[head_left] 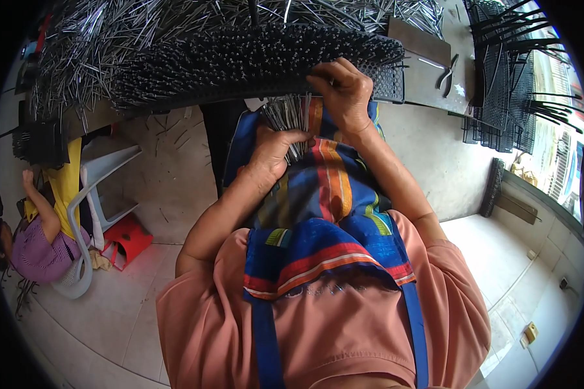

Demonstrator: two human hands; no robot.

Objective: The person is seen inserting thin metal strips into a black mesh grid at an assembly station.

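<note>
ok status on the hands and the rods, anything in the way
Left hand closed around bundle of thin rods. Right hand curled at perforated rack, grip unclear. No obstruction seen between hands and rack.

Pliers [447, 76] lie on the right part of the worktop [459, 104], near a flat brown board [419, 43]. Farther right, dark mesh racks [497, 87] stand near a bright window [560, 81]. To the left, a co-worker in a purple top [46, 251] sits in a pale plastic chair [110, 166], a red bag [134, 237] just beside it above the tiled floor [133, 324].
</note>
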